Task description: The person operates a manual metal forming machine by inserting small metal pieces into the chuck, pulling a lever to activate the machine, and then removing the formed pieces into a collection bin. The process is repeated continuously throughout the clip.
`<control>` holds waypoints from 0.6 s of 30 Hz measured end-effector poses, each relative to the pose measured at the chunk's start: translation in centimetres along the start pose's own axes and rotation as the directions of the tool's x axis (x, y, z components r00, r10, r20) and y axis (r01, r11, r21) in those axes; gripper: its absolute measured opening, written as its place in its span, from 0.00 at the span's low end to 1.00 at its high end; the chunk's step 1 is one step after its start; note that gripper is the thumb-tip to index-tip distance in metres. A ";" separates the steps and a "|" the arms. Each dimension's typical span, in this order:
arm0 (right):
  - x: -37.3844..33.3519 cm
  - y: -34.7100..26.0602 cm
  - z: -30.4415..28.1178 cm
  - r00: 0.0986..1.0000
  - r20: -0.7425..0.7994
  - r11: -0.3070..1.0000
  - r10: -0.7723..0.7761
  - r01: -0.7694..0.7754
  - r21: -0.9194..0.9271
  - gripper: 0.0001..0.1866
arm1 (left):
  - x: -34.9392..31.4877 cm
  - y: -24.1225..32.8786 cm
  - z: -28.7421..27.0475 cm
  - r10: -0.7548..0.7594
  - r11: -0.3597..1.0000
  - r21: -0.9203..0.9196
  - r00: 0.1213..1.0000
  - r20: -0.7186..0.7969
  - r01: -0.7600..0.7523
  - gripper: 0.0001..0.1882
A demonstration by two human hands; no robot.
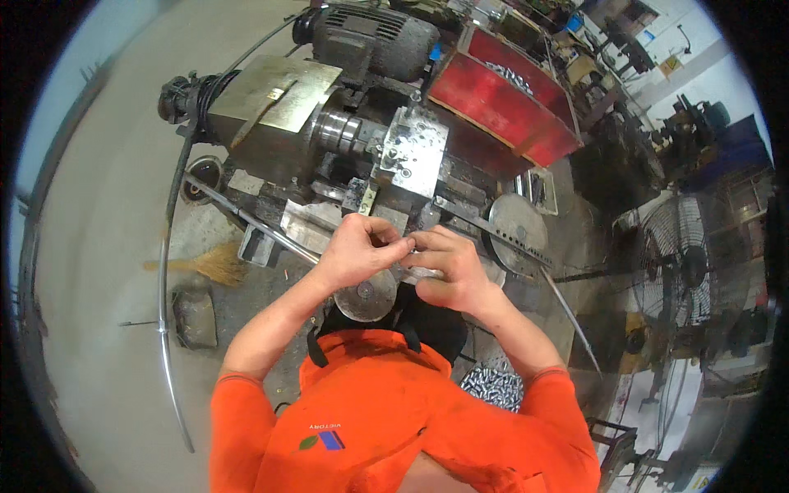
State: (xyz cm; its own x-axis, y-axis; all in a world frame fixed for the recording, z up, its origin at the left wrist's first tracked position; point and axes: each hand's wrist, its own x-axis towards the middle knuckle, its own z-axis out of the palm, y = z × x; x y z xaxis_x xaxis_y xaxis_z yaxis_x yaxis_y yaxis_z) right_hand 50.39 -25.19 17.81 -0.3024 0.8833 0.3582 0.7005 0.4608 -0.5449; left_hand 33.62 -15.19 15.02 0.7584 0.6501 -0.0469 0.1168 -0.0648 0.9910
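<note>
My left hand [360,249] and my right hand [450,267] meet in front of the metal tool block [415,152] of a small lathe. The fingertips of both are pinched together; anything between them is too small or hidden to name. Just left and beyond them is the lathe's shiny spindle [339,133]. Below my left hand sits a round metal handwheel [366,301]. A long steel lever [255,220] reaches from the left to near my left wrist.
A red bin [501,103] with small metal parts stands behind the lathe, beside a motor [374,45]. More shiny parts [493,388] lie in a pile near my right elbow. A straw broom [215,263] lies left; a fan [678,259] stands right.
</note>
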 end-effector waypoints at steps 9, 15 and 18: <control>12.5 6.5 0.9 0.992 0.115 0.879 0.057 0.004 -0.476 0.16 | -7.8 1.4 -16.2 0.053 0.937 0.326 0.868 -0.494 0.129 0.13; 15.7 12.1 4.0 0.956 0.092 0.847 0.278 -0.198 -0.493 0.16 | -21.8 -5.3 -24.5 0.095 0.357 0.672 0.690 -0.717 0.649 0.19; 15.4 13.0 4.3 0.966 0.070 0.875 0.250 -0.195 -0.444 0.17 | -25.6 -7.3 -22.3 -0.182 0.584 0.411 0.607 -0.774 0.699 0.20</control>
State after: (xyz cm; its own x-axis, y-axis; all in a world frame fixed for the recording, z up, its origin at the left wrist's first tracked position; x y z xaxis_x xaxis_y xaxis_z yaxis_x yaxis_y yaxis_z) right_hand 52.09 -5.23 13.02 -0.1620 0.9743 0.1563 0.9584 0.1930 -0.2101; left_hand -0.95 -14.46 11.81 -0.0570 0.9921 -0.1120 0.8625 0.1054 0.4949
